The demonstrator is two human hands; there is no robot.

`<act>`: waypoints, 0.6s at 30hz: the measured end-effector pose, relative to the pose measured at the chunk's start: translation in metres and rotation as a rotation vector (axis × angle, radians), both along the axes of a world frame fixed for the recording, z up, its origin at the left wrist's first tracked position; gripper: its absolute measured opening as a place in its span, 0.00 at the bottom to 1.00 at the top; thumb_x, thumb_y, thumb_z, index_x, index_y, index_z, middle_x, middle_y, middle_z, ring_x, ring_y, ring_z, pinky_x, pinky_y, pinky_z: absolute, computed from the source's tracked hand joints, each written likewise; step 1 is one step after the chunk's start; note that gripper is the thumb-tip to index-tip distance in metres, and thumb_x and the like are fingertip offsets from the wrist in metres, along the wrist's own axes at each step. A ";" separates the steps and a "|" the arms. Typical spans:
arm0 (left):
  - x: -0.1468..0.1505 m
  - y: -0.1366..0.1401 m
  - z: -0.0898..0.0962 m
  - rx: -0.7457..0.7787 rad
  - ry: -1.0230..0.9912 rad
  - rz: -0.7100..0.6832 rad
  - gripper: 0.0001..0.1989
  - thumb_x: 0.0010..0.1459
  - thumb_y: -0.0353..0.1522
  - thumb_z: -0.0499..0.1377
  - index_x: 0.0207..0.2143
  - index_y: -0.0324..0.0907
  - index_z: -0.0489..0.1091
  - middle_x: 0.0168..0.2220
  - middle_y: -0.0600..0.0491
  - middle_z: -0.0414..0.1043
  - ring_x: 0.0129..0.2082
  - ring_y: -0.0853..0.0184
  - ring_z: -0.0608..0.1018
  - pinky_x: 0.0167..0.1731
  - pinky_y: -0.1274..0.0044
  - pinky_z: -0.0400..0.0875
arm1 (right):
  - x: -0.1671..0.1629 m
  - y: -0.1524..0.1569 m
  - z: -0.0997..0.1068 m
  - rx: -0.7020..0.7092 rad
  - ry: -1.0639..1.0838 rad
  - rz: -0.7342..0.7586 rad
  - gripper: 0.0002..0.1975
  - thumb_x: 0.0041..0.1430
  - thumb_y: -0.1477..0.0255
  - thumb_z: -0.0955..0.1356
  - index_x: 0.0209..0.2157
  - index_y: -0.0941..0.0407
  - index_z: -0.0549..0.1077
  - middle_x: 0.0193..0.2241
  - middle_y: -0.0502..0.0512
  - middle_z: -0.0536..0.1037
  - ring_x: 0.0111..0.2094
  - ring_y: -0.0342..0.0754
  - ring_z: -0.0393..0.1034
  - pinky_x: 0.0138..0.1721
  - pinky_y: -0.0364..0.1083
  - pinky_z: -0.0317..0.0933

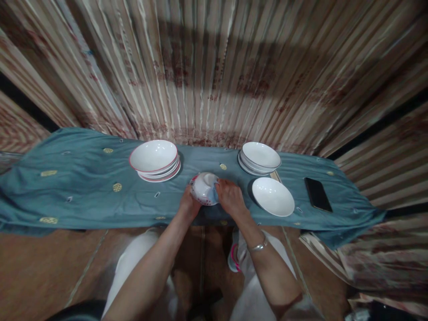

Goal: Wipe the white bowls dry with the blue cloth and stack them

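A small white bowl (202, 191) with a red and blue floral pattern is held over the front of the cloth-covered table, its foot ring facing up toward me. My left hand (190, 203) grips the bowl's left side from below. At the bowl's right side, my right hand (229, 195) is closed on a pale blue cloth (213, 194) pressed against the outer wall. The fingers under the bowl are hidden. To the right of my right hand lies a single white dish (273, 197).
On the teal tablecloth (90, 187) stand a stack of red-rimmed dishes (154, 157) at the left and a dark-rimmed dish stack (261, 156) at the back right. A black phone (317, 194) lies at the right. A pleated curtain (207, 80) hangs behind the table.
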State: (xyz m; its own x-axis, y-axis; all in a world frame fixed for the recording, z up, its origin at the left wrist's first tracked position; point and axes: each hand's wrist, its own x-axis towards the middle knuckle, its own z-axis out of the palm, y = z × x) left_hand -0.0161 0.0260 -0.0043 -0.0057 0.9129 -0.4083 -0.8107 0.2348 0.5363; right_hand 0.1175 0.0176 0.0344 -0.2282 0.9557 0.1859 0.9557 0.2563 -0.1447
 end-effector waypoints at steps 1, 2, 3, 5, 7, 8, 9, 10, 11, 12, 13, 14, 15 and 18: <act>0.001 0.000 0.002 0.007 0.009 0.009 0.17 0.68 0.34 0.50 0.50 0.35 0.72 0.44 0.46 0.80 0.49 0.61 0.79 0.58 0.68 0.69 | 0.001 -0.002 0.001 -0.007 0.001 -0.006 0.13 0.72 0.73 0.60 0.46 0.62 0.74 0.40 0.66 0.82 0.42 0.53 0.78 0.42 0.46 0.68; 0.002 0.000 0.003 0.014 0.016 0.014 0.16 0.68 0.33 0.49 0.49 0.35 0.73 0.42 0.46 0.81 0.46 0.62 0.80 0.57 0.68 0.70 | 0.002 -0.003 0.001 -0.014 0.007 -0.011 0.12 0.72 0.73 0.61 0.45 0.61 0.75 0.39 0.65 0.82 0.41 0.53 0.78 0.41 0.46 0.67; 0.002 0.000 0.004 0.021 0.018 0.013 0.16 0.67 0.32 0.50 0.48 0.35 0.73 0.40 0.47 0.81 0.44 0.62 0.80 0.56 0.68 0.71 | 0.003 -0.005 0.001 -0.019 0.020 -0.014 0.12 0.72 0.73 0.61 0.43 0.60 0.75 0.38 0.64 0.82 0.41 0.52 0.78 0.40 0.45 0.67; 0.002 0.000 0.004 0.027 0.015 0.003 0.14 0.66 0.31 0.51 0.47 0.35 0.74 0.38 0.47 0.81 0.42 0.62 0.81 0.54 0.68 0.72 | 0.006 -0.007 0.001 -0.022 0.071 -0.005 0.11 0.72 0.72 0.61 0.42 0.59 0.75 0.38 0.62 0.82 0.40 0.51 0.78 0.40 0.44 0.65; 0.001 0.001 0.002 0.040 0.004 -0.015 0.13 0.64 0.30 0.54 0.46 0.35 0.74 0.39 0.47 0.81 0.43 0.62 0.81 0.53 0.68 0.73 | 0.009 -0.008 0.000 -0.019 0.132 0.008 0.11 0.72 0.72 0.62 0.41 0.58 0.75 0.38 0.60 0.83 0.41 0.51 0.79 0.41 0.44 0.65; 0.000 0.001 0.001 0.042 -0.002 -0.021 0.12 0.62 0.30 0.56 0.46 0.36 0.74 0.40 0.47 0.81 0.44 0.61 0.81 0.53 0.69 0.73 | 0.011 -0.008 0.000 -0.013 0.157 0.012 0.11 0.72 0.72 0.62 0.42 0.58 0.75 0.39 0.60 0.83 0.41 0.51 0.79 0.42 0.44 0.64; -0.001 0.001 -0.001 0.040 -0.004 -0.023 0.12 0.61 0.30 0.58 0.46 0.36 0.74 0.41 0.47 0.81 0.46 0.61 0.81 0.53 0.69 0.73 | 0.012 -0.008 -0.001 -0.004 0.179 0.013 0.11 0.72 0.72 0.62 0.43 0.58 0.75 0.39 0.60 0.83 0.42 0.51 0.79 0.42 0.44 0.65; -0.002 0.002 -0.002 0.036 -0.004 -0.023 0.12 0.59 0.29 0.60 0.45 0.35 0.74 0.41 0.46 0.81 0.47 0.60 0.81 0.53 0.69 0.73 | 0.014 -0.008 -0.002 0.009 0.198 0.014 0.11 0.71 0.72 0.62 0.44 0.59 0.75 0.39 0.60 0.83 0.42 0.52 0.79 0.42 0.44 0.65; -0.002 0.002 -0.003 0.034 -0.001 -0.024 0.12 0.57 0.29 0.61 0.44 0.35 0.74 0.41 0.46 0.81 0.47 0.59 0.81 0.53 0.69 0.73 | 0.015 -0.008 -0.004 0.025 0.217 0.014 0.11 0.71 0.72 0.62 0.45 0.59 0.75 0.40 0.61 0.83 0.42 0.52 0.79 0.43 0.44 0.65; -0.002 0.002 -0.004 0.035 0.004 -0.026 0.12 0.55 0.28 0.63 0.43 0.34 0.74 0.41 0.45 0.81 0.48 0.58 0.81 0.53 0.69 0.73 | 0.016 -0.007 -0.005 0.044 0.238 0.017 0.12 0.71 0.73 0.62 0.46 0.59 0.75 0.40 0.61 0.83 0.42 0.52 0.79 0.43 0.44 0.65; -0.002 0.002 -0.005 0.039 0.012 -0.032 0.13 0.53 0.28 0.63 0.42 0.34 0.75 0.40 0.44 0.81 0.48 0.57 0.81 0.53 0.68 0.73 | 0.016 -0.007 -0.006 0.063 0.259 0.021 0.12 0.71 0.72 0.61 0.46 0.60 0.75 0.40 0.61 0.83 0.42 0.52 0.78 0.44 0.44 0.65; -0.001 0.001 -0.006 0.051 0.022 -0.039 0.13 0.52 0.27 0.64 0.42 0.33 0.75 0.40 0.43 0.81 0.48 0.56 0.81 0.53 0.67 0.73 | 0.017 -0.006 -0.008 0.084 0.280 0.023 0.13 0.71 0.72 0.61 0.47 0.60 0.75 0.40 0.62 0.83 0.42 0.52 0.78 0.44 0.45 0.66; 0.000 0.001 -0.006 0.068 0.031 -0.045 0.14 0.51 0.27 0.65 0.41 0.33 0.75 0.40 0.43 0.81 0.48 0.55 0.81 0.53 0.65 0.73 | 0.018 -0.005 -0.009 0.106 0.297 0.024 0.13 0.71 0.72 0.61 0.47 0.60 0.75 0.40 0.62 0.82 0.42 0.53 0.78 0.45 0.45 0.66; 0.004 0.000 -0.005 0.129 0.062 -0.037 0.15 0.46 0.27 0.67 0.40 0.33 0.75 0.38 0.44 0.82 0.47 0.54 0.82 0.54 0.63 0.73 | 0.019 -0.001 -0.013 0.183 0.337 0.020 0.15 0.71 0.69 0.60 0.48 0.60 0.76 0.41 0.64 0.82 0.42 0.54 0.78 0.46 0.48 0.67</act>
State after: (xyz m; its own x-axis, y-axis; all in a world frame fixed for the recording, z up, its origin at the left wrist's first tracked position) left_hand -0.0122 0.0257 -0.0095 0.0078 0.9578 -0.2874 -0.7674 0.1900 0.6124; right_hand 0.1363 0.0161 0.0210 -0.1430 0.8956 0.4212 0.8570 0.3250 -0.4000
